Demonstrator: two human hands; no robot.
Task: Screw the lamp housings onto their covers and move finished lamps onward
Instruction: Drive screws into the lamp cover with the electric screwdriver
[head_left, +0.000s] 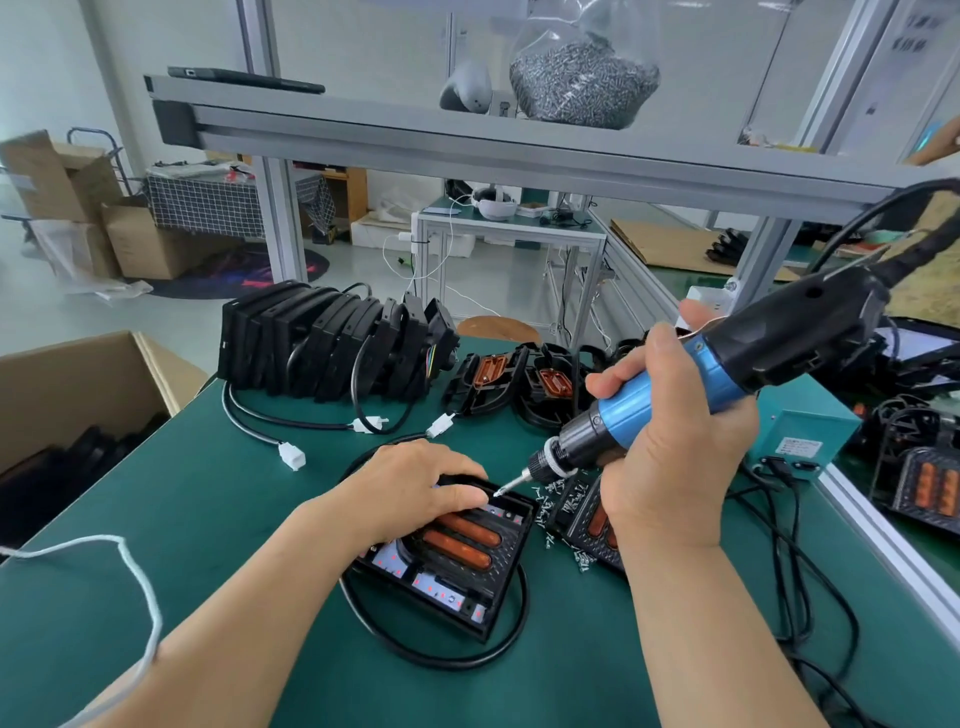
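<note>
A black square lamp (448, 564) with two orange strips lies on the green mat in front of me, its black cable looped around it. My left hand (415, 486) presses down on its far edge, fingers spread over the housing. My right hand (670, 441) grips a blue and black electric screwdriver (675, 387); its bit tip touches the lamp's far corner beside my left fingertips. Loose screws (558, 512) lie scattered just right of the lamp, around a second lamp part (589, 519) partly hidden by my right hand.
A row of black lamps (332, 340) with cables stands upright at the back left. Open housings (509, 382) lie behind the screwdriver. An open cardboard box (78, 395) is at the left edge, a teal power box (800, 436) at the right, and a screw bag (582, 78) on the shelf.
</note>
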